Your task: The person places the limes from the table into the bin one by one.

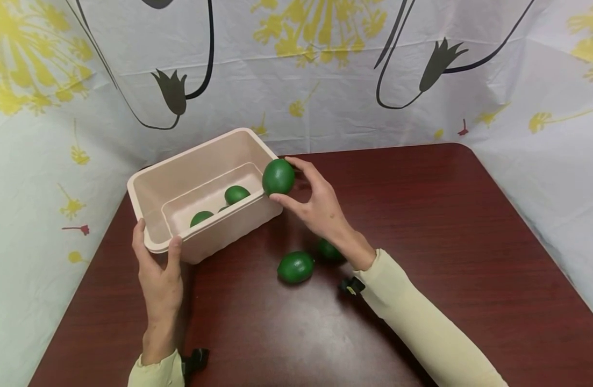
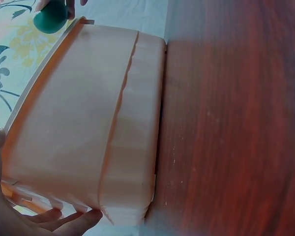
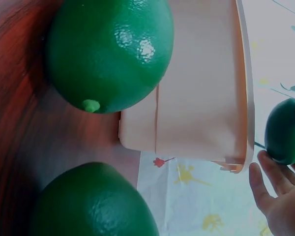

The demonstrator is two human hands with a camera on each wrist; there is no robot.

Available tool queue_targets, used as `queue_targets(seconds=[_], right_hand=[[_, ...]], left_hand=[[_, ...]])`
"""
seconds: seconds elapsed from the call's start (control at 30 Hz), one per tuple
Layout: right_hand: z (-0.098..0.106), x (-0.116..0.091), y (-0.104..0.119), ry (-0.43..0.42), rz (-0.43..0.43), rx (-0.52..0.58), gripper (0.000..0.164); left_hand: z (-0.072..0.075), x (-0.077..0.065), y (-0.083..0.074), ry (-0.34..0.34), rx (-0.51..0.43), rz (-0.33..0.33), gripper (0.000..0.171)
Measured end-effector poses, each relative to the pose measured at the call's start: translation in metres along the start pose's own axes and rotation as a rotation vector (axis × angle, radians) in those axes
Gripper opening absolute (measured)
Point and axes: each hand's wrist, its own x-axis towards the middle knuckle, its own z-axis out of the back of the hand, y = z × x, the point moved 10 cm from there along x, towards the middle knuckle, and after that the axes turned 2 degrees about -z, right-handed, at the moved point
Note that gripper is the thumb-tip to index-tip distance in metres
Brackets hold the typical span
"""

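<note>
Head view: patterned cloth [image 1: 25, 215] in white, yellow and grey hangs on the left and along the far side of a dark red-brown worktop [image 1: 248, 333].
Left sleeve: pale cream sleeve [image 1: 156, 372] at the near left, a black fitting [image 1: 195, 359] beside the wrist.
Left hand: the left hand [image 1: 162, 282] grasps the near left corner of the bin, thumb on the near long side, other fingers against the outside of the left end.
Bin: beige, open-topped bin [image 1: 233, 228], set at an angle on the far left part of the worktop, right end farther off than the left.
Inside the bin: a green fruit [image 1: 201, 217] to the left, a second green fruit [image 1: 236, 194] to the right, and a green sliver between them, mostly hidden by the near wall.
Held fruit: glossy green, above rim height at the bin's right end; the right wrist view shows a gap between the two.
Right hand: the right hand [image 1: 320, 204] grasps the held fruit [image 1: 278, 176] between thumb and fingers.
Loose fruits: one green fruit [image 1: 296, 267] lies on the worktop right of the bin; another [image 1: 329, 250], just to its right, is partly hidden by the right wrist.
Right sleeve: cream sleeve [image 1: 417, 317], running towards the near right.
</note>
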Motion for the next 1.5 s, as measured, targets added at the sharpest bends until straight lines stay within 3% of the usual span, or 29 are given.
queue_targets(seconds=[0.6,1.5], right_hand=[[-0.014,0.008,-0.002,0.007,-0.011,0.025,0.074],[-0.019,0.017,-0.013,-0.037,-0.085,-0.042,0.070]], left_hand=[[0.001,0.001,-0.001,-0.010,-0.009,0.000,0.074],[0.001,0.002,0.001,-0.011,0.018,0.003,0.074]])
